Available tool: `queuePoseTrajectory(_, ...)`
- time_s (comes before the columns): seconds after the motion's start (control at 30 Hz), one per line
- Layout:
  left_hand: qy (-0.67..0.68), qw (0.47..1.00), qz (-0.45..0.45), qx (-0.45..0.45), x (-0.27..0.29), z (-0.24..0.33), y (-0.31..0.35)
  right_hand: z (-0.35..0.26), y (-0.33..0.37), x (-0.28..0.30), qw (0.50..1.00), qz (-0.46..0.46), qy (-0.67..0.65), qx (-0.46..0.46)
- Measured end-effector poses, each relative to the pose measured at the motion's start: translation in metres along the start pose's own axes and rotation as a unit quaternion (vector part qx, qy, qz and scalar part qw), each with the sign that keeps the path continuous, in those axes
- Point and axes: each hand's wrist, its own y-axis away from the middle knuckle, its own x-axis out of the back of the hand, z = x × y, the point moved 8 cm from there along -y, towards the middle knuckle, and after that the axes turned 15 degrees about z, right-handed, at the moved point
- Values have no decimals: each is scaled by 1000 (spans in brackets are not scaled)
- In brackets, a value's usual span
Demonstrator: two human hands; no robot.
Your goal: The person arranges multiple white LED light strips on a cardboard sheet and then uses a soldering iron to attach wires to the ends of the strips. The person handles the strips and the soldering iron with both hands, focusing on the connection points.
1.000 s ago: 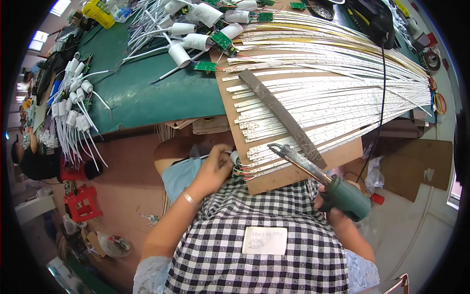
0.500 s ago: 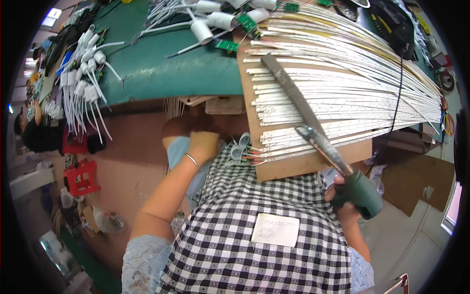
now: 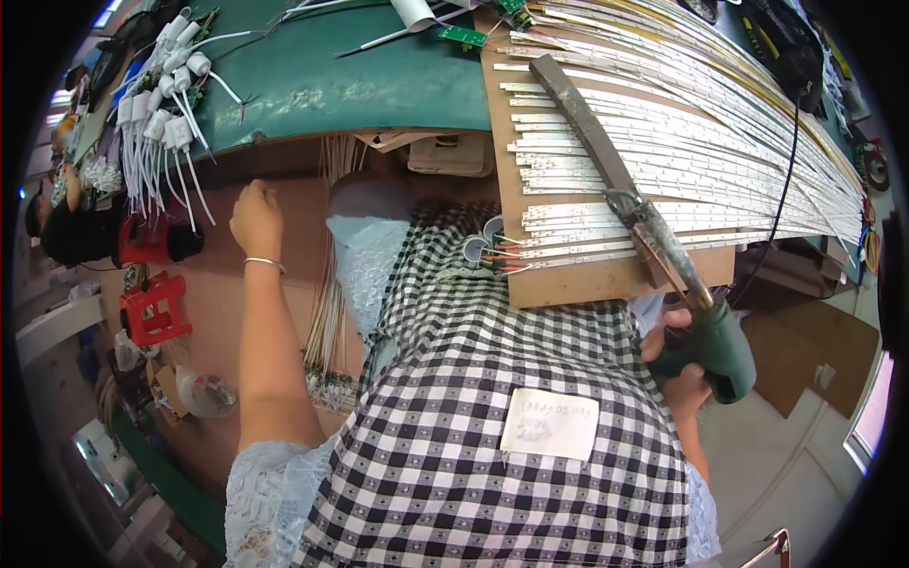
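My left hand [image 3: 257,225] is raised beside the table's front edge, away from the strips. Its fingers are curled closed, and anything inside them is hidden. On the other side, my right hand [image 3: 674,346] grips the green handle of a soldering gun [image 3: 727,346]. The gun's metal barrel slants up and left over the strips. A long dark metal bar [image 3: 582,118] lies across many narrow white LED strips [image 3: 653,180] on a brown board [image 3: 615,284]. Two grey-rimmed round parts [image 3: 476,249] sit at the strips' near left ends, by short red and dark wires.
A green-topped table [image 3: 350,85] extends behind. White cylinders with cables [image 3: 156,123] hang over its left side; green circuit boards [image 3: 462,37] lie at the back. A black cable [image 3: 786,199] crosses the strips. A red stool [image 3: 156,310] and another person [image 3: 71,227] are at left.
My left hand has swung left, away from my lap and the board's left edge. My right hand keeps hold of the soldering gun. The whole view has shifted slightly.
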Motion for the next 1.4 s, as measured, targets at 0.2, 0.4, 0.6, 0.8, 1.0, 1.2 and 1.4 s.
queuePoseTrajectory(0.2,150,947,-194,-208,21,159,73,2,-2,-4,1000,-5,-30,-7)
queuePoseTrajectory(0.4,150,925,-268,-224,-41,193,115,-11,0,1,998,-6,-38,41)
queuePoseTrajectory(0.6,607,640,-284,376,-48,72,47,-10,-2,1,999,-3,-13,33)
queuePoseTrajectory(0.8,680,642,-13,355,81,-44,-12,-6,-12,-8,997,-29,-54,37)
queuePoseTrajectory(1.0,85,971,-151,162,61,-144,120,0,-16,-18,995,-40,-73,47)
queuePoseTrajectory(1.2,77,878,-470,-40,11,-53,189,-5,-20,-15,998,-44,-40,20)
queuePoseTrajectory(1.4,441,865,88,-221,160,188,-41,-19,-28,-18,999,-32,-37,14)
